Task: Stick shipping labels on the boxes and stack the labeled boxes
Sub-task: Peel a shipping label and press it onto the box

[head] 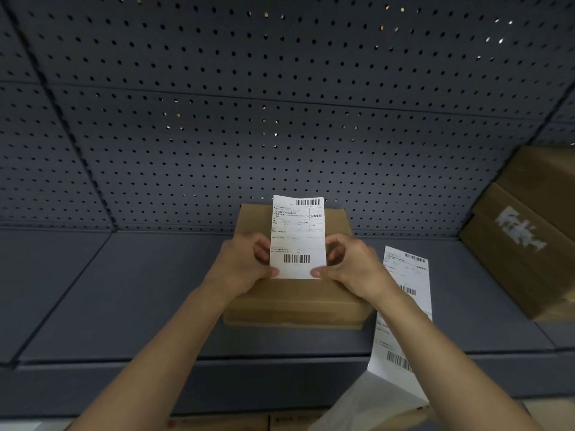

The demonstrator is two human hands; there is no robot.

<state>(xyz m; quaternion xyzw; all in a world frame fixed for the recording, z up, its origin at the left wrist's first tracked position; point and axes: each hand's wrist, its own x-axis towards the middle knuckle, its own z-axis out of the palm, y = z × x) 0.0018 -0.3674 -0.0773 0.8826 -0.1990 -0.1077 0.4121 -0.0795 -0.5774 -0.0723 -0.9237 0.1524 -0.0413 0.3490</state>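
Note:
A flat brown cardboard box [295, 303] lies on the grey shelf in front of me. Above its top I hold a white shipping label [298, 234] with barcodes at its top and bottom. My left hand [245, 265] pinches the label's lower left edge between thumb and fingers. My right hand [348, 265] pinches its lower right edge the same way. The label stands tilted up over the box; whether its lower edge touches the box I cannot tell.
A strip of further labels [404, 306] lies to the right of the box and hangs over the shelf's front edge [186, 362]. Larger cardboard boxes [522, 237] are stacked at the far right. A grey pegboard wall [249, 119] backs the shelf.

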